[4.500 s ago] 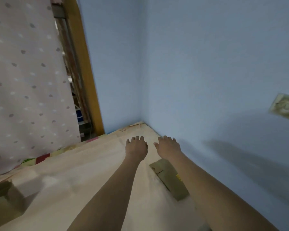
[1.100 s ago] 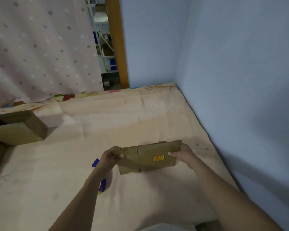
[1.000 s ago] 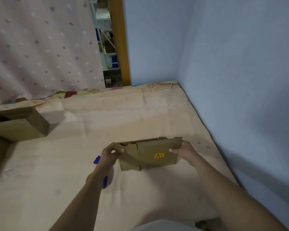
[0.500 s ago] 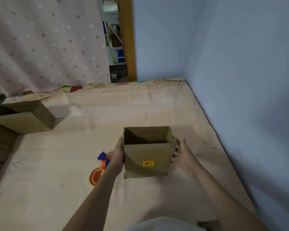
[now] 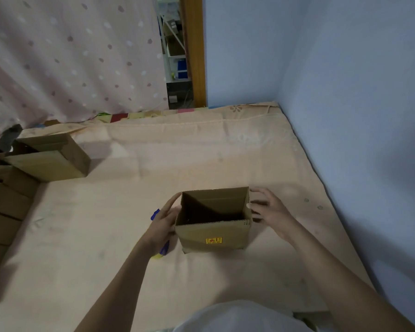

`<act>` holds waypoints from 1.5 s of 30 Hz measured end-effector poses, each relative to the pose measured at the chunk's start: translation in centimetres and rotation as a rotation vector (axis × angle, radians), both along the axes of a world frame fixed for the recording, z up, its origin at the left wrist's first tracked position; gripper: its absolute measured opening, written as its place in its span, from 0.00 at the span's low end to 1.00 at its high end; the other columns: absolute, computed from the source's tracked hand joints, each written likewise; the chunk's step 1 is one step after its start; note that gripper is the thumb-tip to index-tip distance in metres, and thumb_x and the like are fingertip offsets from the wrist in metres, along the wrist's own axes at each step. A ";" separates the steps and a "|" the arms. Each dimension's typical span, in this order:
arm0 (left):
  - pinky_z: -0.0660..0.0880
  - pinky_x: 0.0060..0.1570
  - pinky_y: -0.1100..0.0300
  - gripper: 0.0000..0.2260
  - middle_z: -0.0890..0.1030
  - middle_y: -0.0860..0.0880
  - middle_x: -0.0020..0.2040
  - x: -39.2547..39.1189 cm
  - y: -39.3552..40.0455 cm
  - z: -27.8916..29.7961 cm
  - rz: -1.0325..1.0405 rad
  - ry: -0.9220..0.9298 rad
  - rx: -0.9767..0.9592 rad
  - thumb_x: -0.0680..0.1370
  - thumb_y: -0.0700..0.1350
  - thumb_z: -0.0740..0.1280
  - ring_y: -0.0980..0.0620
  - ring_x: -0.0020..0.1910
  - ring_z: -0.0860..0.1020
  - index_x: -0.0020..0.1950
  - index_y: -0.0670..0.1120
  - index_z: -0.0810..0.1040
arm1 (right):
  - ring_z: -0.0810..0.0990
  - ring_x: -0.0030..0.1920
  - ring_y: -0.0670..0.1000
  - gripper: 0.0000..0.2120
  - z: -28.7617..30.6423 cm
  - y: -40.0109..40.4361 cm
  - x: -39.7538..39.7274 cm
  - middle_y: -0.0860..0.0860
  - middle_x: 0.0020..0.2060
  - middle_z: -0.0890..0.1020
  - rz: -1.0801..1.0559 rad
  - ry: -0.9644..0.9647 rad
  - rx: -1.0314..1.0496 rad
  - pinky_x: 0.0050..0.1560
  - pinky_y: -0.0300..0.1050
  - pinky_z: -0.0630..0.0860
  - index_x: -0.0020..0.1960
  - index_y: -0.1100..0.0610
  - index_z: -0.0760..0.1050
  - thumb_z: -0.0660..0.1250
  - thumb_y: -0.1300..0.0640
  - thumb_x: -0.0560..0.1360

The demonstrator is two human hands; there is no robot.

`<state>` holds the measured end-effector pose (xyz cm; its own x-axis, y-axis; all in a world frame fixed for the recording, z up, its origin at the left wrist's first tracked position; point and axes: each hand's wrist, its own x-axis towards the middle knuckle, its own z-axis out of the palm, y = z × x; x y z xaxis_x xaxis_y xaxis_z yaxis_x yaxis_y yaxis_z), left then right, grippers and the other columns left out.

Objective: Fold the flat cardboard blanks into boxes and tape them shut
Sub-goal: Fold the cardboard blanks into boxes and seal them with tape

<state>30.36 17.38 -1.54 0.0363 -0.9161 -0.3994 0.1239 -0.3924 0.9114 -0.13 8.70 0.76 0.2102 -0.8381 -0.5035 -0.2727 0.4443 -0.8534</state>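
**Open hands steady a half-made box on a bed**

Neither hand grips anything. The left hand [image 5: 164,220] lies flat, fingers straight, against the left wall of a small cardboard box [image 5: 213,226]. The right hand [image 5: 268,209] hovers just beside the right wall with fingers spread and relaxed; whether the fingertips touch the cardboard cannot be told.

Going from largest to smallest: a bed [image 5: 130,212] covered in a peach sheet fills most of the view, pushed into a corner of blue walls [image 5: 345,92]. A pink dotted curtain [image 5: 70,56] hangs at the far left beside a wooden door frame [image 5: 194,51]. Along the left edge sits a pile of folded boxes [image 5: 46,159], some with flaps up. The box in hand stands upright near the middle of the bed, its top open and its inside dark, a small yellow sticker [image 5: 213,240] on the near face. Behind the left wrist peeks a blue and yellow object [image 5: 162,251], too hidden to name; it may be the tape holder.

Judging the progress, this blank is squared up into a tube shape, but its top is unfolded and no tape shows. Folding the flaps and taping appear to remain. Whether the bottom is closed cannot be seen.
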 end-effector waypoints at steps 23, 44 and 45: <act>0.77 0.39 0.66 0.19 0.75 0.43 0.60 -2.0 0.0 -3.0 0.071 -0.391 -0.011 0.75 0.57 0.72 0.49 0.53 0.79 0.65 0.64 0.73 | 0.79 0.37 0.53 0.16 0.2 1.9 3.0 0.51 0.37 0.78 0.208 0.633 -0.454 0.39 0.52 0.79 0.58 0.49 0.59 0.67 0.54 0.79; 0.81 0.37 0.55 0.09 0.85 0.44 0.52 -1.3 -0.7 0.3 0.130 -0.139 0.176 0.76 0.48 0.74 0.45 0.44 0.85 0.55 0.48 0.84 | 0.82 0.54 0.53 0.10 0.3 -0.1 2.1 0.53 0.56 0.81 0.119 0.305 -0.087 0.58 0.50 0.80 0.60 0.54 0.80 0.67 0.61 0.80; 0.80 0.37 0.55 0.09 0.84 0.42 0.52 -1.3 -0.7 0.1 0.111 -0.150 0.158 0.76 0.46 0.74 0.45 0.44 0.85 0.55 0.48 0.84 | 0.79 0.57 0.53 0.13 0.3 -0.1 2.2 0.51 0.57 0.78 0.171 0.393 -0.104 0.58 0.48 0.78 0.63 0.52 0.78 0.65 0.61 0.80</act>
